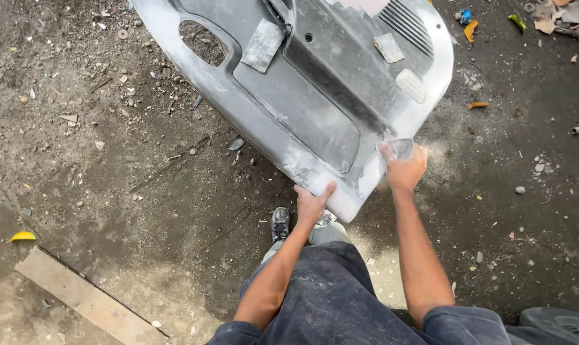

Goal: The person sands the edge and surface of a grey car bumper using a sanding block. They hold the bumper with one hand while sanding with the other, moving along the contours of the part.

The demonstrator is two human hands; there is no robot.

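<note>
A large grey moulded plastic panel (pixel 302 89), dusted white, slants over the dirt ground (pixel 111 179). The left hand (pixel 311 206) clasps its near bottom corner, thumb on top. The right hand (pixel 404 167), just beside, presses a small sandpaper sheet (pixel 401 148) against the panel's edge.

Bare dirt ground (pixel 111 160) in daylight, strewn with small stones and scraps, wooden plank (pixel 85 299) lying at lower left, yellow leaf (pixel 22 236) near it, orange leaves (pixel 478 105) at right, tyre (pixel 561 324) in lower right corner
</note>
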